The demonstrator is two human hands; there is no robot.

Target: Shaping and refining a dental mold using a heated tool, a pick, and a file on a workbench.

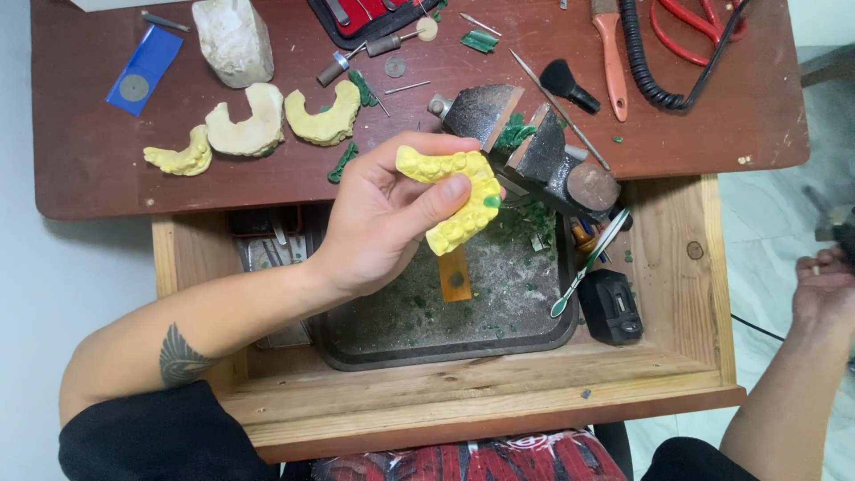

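My left hand (383, 223) is shut on a yellow horseshoe-shaped dental cast (456, 200) and holds it over the open wooden drawer (677, 356), just left of a dark bench peg (525, 147) smeared with green wax. A small green wax spot sits on the cast by my thumb. My right hand (824, 285) is far off at the right frame edge, beyond the drawer's side, curled near a blurred dark object; what it holds is unclear.
A dark metal tray (445, 343) with green wax shavings lies in the drawer, with a metal spatula (588, 263) and a black box (613, 307). On the desk lie three pale dental casts (254, 129), a plaster block (233, 40), a brush (610, 53), red scissors (690, 27) and a coiled cord (646, 67).
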